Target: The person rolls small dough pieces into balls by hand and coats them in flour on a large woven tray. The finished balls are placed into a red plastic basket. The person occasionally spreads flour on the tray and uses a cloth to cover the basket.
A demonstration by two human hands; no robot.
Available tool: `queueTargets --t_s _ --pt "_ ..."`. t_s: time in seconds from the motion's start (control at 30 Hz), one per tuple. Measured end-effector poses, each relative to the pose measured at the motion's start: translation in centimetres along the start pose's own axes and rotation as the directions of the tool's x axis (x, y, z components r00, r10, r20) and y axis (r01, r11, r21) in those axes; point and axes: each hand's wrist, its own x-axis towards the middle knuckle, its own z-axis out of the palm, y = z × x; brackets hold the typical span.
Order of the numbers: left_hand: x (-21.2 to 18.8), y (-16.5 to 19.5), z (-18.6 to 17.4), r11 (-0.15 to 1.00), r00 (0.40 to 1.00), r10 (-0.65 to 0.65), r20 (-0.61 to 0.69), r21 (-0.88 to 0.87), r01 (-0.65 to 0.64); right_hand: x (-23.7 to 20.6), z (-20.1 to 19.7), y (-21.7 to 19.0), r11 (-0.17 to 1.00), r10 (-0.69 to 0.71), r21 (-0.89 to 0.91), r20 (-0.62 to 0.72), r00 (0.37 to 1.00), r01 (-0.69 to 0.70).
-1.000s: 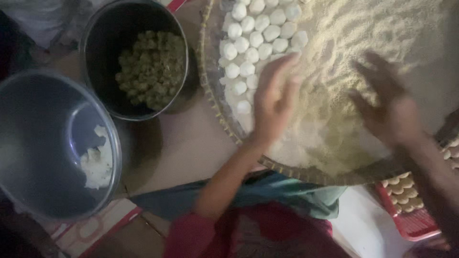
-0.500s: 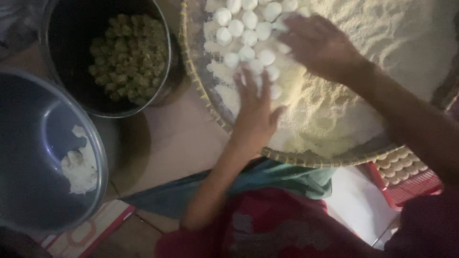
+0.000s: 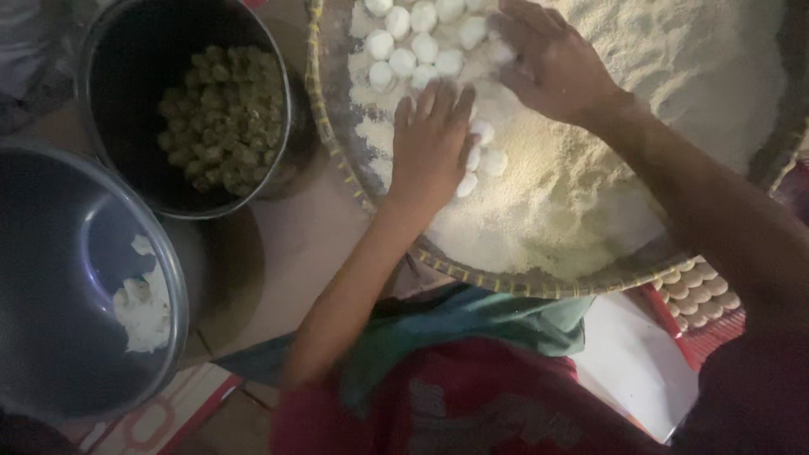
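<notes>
White dough balls (image 3: 419,38) clustered at far-left edge of woven tray (image 3: 522,282), amid pale flour (image 3: 590,168). Head view: left hand (image 3: 430,143) flat, fingers spread, a few balls just right of it. Right hand (image 3: 552,63) open, fingertips touching cluster, nearer of the two.

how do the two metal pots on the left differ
The upper pot holds a heap of small green-brown balls; the lower pot has only a smear of white dough. The lower pot looks wider and is cut off by the frame. Both are round, dark inside, and beside the woven tray.
</notes>
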Motion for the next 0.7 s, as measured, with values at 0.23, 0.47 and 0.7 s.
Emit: queueTargets --t_s 0.23,0.47,0.7 --pt "0.9 -1.0 -1.5 0.967 0.908 -0.117 0.402 -0.162 0.196 -0.2 -1.5 -1.1 0.883 0.431 -0.261 0.123 0.894 -0.390" --pt "0.9 -2.6 -1.6 0.909 0.948 -0.046 0.316 -0.380 0.171 0.0 -1.4 2.1 0.972 0.018 -0.231 -0.076 0.997 -0.035" --pt "0.1 -2.9 -0.8 0.663 0.887 -0.366 0.283 -0.590 0.461 4.3 0.0 0.6 0.990 -0.134 -0.028 0.060 0.989 0.136"
